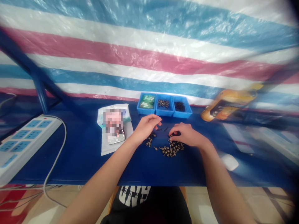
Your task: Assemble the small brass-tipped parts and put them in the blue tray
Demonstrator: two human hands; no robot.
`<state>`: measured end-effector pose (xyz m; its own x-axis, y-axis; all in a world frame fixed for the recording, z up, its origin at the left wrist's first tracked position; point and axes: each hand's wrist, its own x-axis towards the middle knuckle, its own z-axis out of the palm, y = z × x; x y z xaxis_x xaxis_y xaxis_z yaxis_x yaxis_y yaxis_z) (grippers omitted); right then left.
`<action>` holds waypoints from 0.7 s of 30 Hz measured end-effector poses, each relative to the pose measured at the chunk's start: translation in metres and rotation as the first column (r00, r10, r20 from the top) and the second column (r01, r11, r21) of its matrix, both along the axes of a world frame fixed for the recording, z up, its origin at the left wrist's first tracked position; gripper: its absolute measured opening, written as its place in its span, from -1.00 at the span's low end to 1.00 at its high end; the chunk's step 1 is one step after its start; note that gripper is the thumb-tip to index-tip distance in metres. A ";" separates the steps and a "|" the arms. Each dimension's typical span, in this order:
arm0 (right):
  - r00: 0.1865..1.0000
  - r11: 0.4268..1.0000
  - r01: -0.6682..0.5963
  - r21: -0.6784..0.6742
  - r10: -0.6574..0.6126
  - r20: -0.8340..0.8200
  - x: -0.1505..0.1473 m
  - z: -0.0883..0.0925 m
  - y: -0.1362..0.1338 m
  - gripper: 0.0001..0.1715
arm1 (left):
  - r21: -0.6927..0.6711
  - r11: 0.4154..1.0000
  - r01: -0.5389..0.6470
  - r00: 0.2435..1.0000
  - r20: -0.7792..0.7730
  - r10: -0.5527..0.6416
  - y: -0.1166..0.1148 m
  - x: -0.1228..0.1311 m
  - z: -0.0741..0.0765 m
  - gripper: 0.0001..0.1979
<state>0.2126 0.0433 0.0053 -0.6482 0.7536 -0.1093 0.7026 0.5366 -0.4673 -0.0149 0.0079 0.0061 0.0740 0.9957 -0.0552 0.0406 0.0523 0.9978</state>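
My left hand (149, 125) is over the blue table, just in front of the blue bins, its fingers curled together; what they hold, if anything, is too small to name. A few brassy screws (149, 142) lie below it. My right hand (184, 134) reaches the top of a larger pile of screws (171, 149), thumb and fingers bent toward each other around something I cannot make out. Two dark screws (166, 129) lie between the hands. Behind them stand three joined bins: one with green and white contents (146, 101), one with brassy screws (163, 103), one with black screws (179, 106).
A phone (116, 138) rests on a white packet (106, 149) at left. Farther left are a power strip (30, 140) and its white cable (61, 149). An orange bottle (224, 104) lies at the back right, with a white object (230, 162) nearer.
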 end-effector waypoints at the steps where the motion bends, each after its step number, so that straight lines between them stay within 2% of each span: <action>1: 1.000 1.000 -0.008 0.010 0.008 -0.009 -0.001 -0.001 0.000 -0.82 | 0.001 1.000 -0.001 1.000 0.000 0.001 0.000 0.000 0.000 -0.71; 9: 0.996 0.995 -0.052 0.086 0.058 -0.062 -0.008 -0.005 0.000 -0.84 | 0.001 1.000 0.007 1.000 0.002 -0.007 0.001 0.000 0.001 -0.72; 21: 0.996 0.991 -0.073 0.113 0.078 -0.039 -0.013 -0.008 -0.001 -0.85 | 0.002 1.000 0.006 1.000 -0.002 -0.006 0.000 0.000 0.001 -0.72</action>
